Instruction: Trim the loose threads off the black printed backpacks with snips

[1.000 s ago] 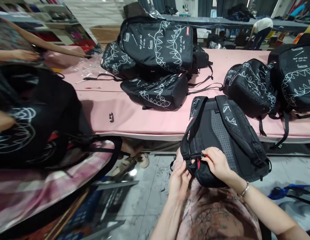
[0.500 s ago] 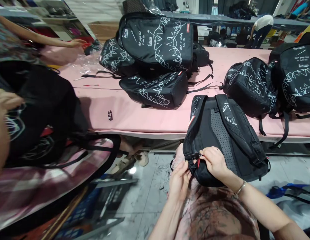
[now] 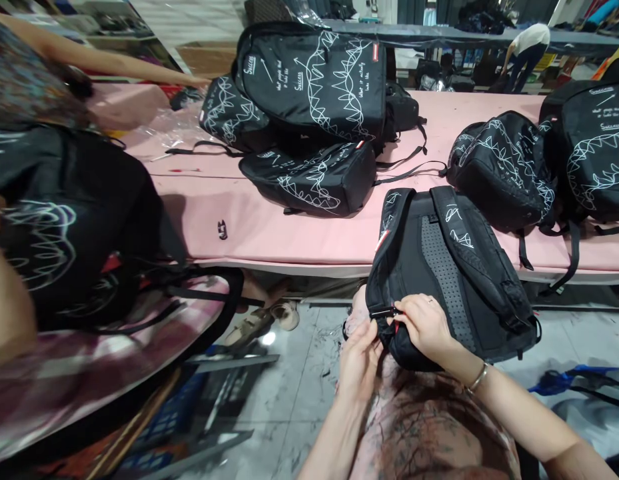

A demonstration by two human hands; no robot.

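A black backpack (image 3: 444, 267) with white scribble prints on its shoulder straps leans over my lap against the table edge, back panel up. My right hand (image 3: 425, 328) pinches one end of a small dark buckle (image 3: 384, 312) at the lower end of the left-side shoulder strap (image 3: 382, 267). Just below the buckle, my left hand (image 3: 358, 357) has thumb and fingers closed on the strap's webbing, which is mostly hidden by the fingers. A little red shows between the hands.
Several printed black backpacks (image 3: 309, 87) lie on the pink table (image 3: 289, 240), with a small black clip (image 3: 222, 230) near its front edge. At left, a co-worker's arm (image 3: 9, 300) is beside another black backpack (image 3: 89, 220). A person (image 3: 529, 50) bends in the background.
My right hand has shifted very slightly left along the buckle; my left hand stays put. The co-worker's backpack at left has turned, and another person's arm has reached farther right over the table.
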